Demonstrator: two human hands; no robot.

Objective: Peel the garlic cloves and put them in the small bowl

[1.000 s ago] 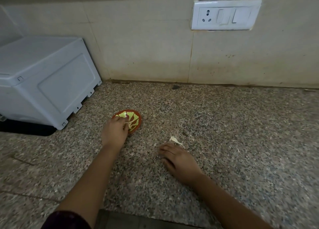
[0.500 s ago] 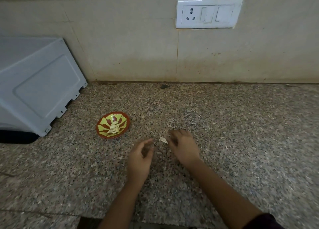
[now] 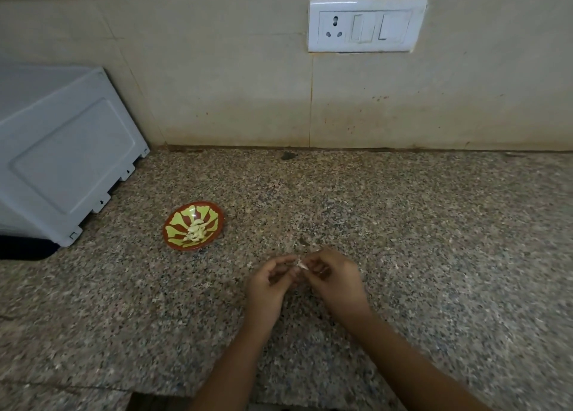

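A small red bowl with a yellow-green pattern (image 3: 214, 217) sits on the granite counter, left of centre, with several peeled garlic cloves (image 3: 194, 234) heaped inside. In front of it, above the counter, my left hand (image 3: 269, 282) and my right hand (image 3: 333, 282) meet fingertip to fingertip. Between them they pinch a small pale garlic clove (image 3: 301, 265); only its tip shows, the rest is hidden by my fingers. A tiny dark scrap of peel (image 3: 303, 240) lies on the counter just beyond my hands.
A white appliance (image 3: 62, 150) stands at the left against the tiled wall. A white socket and switch plate (image 3: 367, 24) is mounted on the wall above. The speckled granite counter (image 3: 434, 240) stretches to the right; its front edge (image 3: 155, 393) runs near my forearms.
My left hand left the bowl and came right to meet my right hand. My right hand picked the pale clove up off the counter; both hands now pinch it.
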